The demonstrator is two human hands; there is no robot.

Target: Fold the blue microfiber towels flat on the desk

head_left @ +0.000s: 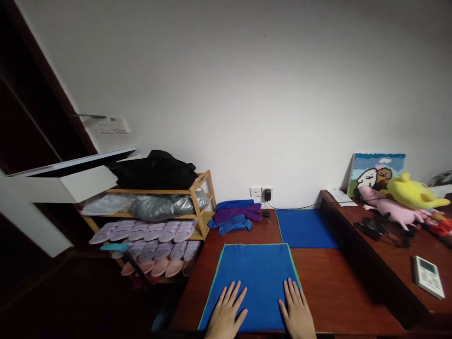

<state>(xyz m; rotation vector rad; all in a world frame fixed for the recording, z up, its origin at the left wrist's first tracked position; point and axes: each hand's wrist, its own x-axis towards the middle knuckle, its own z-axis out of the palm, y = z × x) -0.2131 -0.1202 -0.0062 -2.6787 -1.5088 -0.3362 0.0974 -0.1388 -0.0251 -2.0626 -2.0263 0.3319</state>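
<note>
A blue cloth with a bright green edge lies spread flat on the reddish-brown wooden table. My left hand rests on its near left part, fingers stretched out and palm down. On the near right part, close to the green edge, my right hand lies flat with its fingers extended. Neither hand grips anything. Farther back to the right, a second blue cloth lies flat near the wall. Crumpled blue and purple cloths are heaped at the table's far left corner.
Left of the table stands a wooden rack with rows of slippers and a black bag on top. A raised ledge on the right carries plush toys, cables and a white remote. A plugged-in adapter trails a cord.
</note>
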